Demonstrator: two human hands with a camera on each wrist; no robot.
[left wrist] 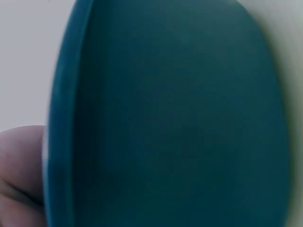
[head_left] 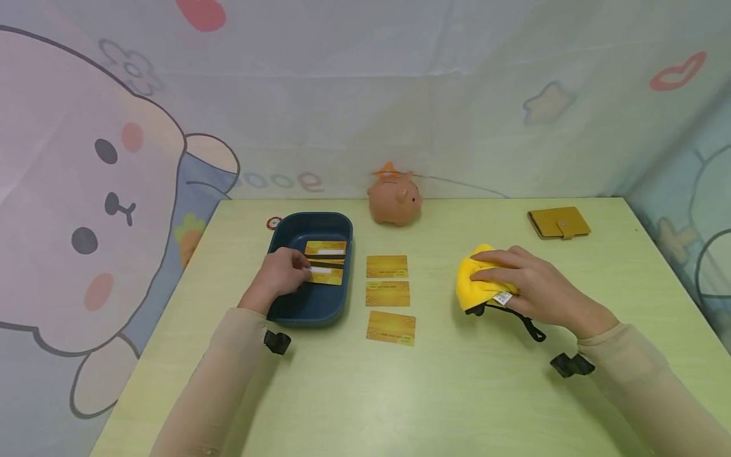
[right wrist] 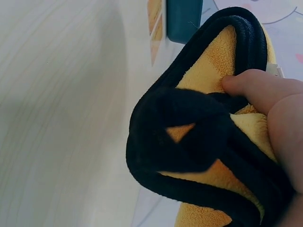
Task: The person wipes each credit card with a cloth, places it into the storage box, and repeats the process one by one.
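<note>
My left hand (head_left: 281, 271) reaches over the left side of a dark blue tray (head_left: 313, 318), pinching the left edge of a gold bank card (head_left: 328, 277) inside it. A second gold card (head_left: 334, 245) lies just above, also stripe side up. In the left wrist view the tray's wall (left wrist: 180, 113) hides most of that hand. Above the table, my right hand (head_left: 533, 285) grips a bunched yellow towel (head_left: 475, 282) with black edging, a white label and a dangling black loop (head_left: 535, 331). The right wrist view shows the thumb pressed into the towel (right wrist: 208, 61).
Three gold cards lie in a column right of the tray: top card (head_left: 387, 266), middle card (head_left: 388, 294), slightly turned bottom card (head_left: 391, 328). A piggy bank (head_left: 394, 202) stands at the back edge, and a mustard wallet (head_left: 558, 223) lies back right. Printed curtains surround the table.
</note>
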